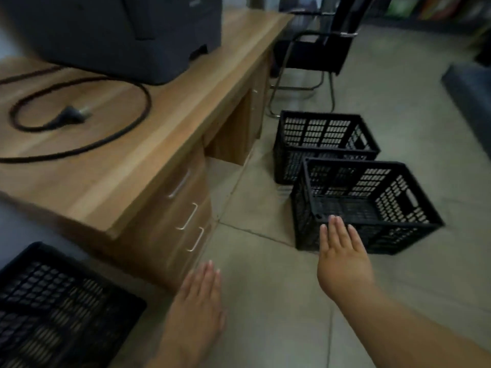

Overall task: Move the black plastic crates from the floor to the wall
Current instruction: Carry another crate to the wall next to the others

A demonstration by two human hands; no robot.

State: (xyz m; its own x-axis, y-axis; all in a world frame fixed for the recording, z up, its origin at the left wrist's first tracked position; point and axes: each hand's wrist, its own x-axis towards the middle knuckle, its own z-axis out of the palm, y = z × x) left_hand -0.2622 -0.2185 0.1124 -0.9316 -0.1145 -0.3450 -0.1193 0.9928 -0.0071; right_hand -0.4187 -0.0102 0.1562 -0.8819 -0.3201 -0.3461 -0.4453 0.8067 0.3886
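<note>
Two black plastic crates stand on the tiled floor at the right. The near crate [369, 205] is empty and sits just in front of the far crate [322, 140]. My right hand [341, 258] is stretched flat, fingers apart, its fingertips at the near crate's front rim, holding nothing. My left hand [199, 298] hangs flat and empty over the floor beside the desk's drawers. A third black crate [55, 306] sits at the bottom left, close to me.
A wooden desk [164, 134] with drawers fills the left, carrying a dark printer [119, 30] and a loose black power cable [79, 112]. A black chair [316, 51] stands behind the far crate. A dark object [470, 96] lies at the right edge.
</note>
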